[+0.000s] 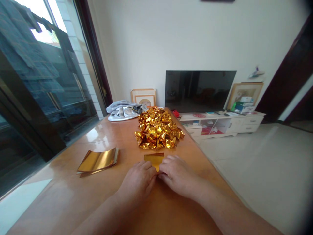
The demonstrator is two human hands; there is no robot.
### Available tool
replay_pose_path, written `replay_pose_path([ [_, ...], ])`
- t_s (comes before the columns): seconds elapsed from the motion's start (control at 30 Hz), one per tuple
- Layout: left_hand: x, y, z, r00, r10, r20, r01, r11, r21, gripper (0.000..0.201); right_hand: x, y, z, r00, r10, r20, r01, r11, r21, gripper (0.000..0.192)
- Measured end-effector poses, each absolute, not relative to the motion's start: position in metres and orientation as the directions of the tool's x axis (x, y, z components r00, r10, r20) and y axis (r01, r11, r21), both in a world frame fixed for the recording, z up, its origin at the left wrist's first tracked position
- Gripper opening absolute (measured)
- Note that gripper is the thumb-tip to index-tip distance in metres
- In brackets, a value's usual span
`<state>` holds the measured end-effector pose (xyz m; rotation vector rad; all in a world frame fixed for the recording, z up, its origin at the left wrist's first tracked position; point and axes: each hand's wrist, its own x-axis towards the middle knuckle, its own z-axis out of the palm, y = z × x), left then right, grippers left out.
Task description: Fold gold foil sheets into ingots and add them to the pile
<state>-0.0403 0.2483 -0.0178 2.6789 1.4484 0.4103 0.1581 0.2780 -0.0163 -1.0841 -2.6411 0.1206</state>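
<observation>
A sheet of gold foil paper lies on the wooden table in front of me, its near edge between my two hands. My left hand is closed on the near left part of the sheet. At the near right part, my right hand pinches it, the fingertips of both hands almost touching. My fingers hide the near edge. Just beyond the sheet rises a heap of folded gold foil pieces. Off to the left rests a stack of flat gold foil sheets, slightly curled.
Grey and white cloth is bunched at the table's far left corner. The table's right edge drops to a tiled floor. Past it stand a white cabinet and a television. A glass door borders the left side.
</observation>
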Motion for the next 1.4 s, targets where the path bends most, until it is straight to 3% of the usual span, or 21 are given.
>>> replay_pose_path([
  [0.27,-0.039,0.246,-0.010,0.514,0.839,0.181,0.827,-0.540,0.155,0.023,0.173,0.278,-0.011,-0.663,0.723,0.194,0.709,0.690,-0.147,0.013],
  [0.4,-0.041,0.246,-0.009,0.504,0.847,0.170,0.838,-0.527,0.142,0.025,0.181,0.280,-0.005,-0.603,0.784,0.149,0.777,0.619,-0.115,0.011],
  [0.5,-0.042,0.248,-0.008,0.474,0.861,0.184,0.854,-0.501,0.143,0.026,0.181,0.282,0.000,-0.541,0.822,0.175,0.809,0.566,-0.157,0.015],
  [0.63,-0.042,0.247,-0.009,0.485,0.853,0.192,0.848,-0.513,0.137,0.024,0.169,0.278,-0.003,-0.601,0.753,0.266,0.714,0.656,-0.244,0.016],
  [0.87,-0.041,0.245,-0.012,0.489,0.840,0.233,0.840,-0.526,0.131,0.022,0.157,0.273,-0.014,-0.681,0.681,0.270,0.648,0.732,-0.213,0.012],
  [1.4,-0.080,0.254,0.002,0.372,0.919,0.131,0.911,-0.388,0.136,0.014,0.173,0.283,-0.008,-0.662,0.714,0.228,0.695,0.699,-0.169,0.015],
])
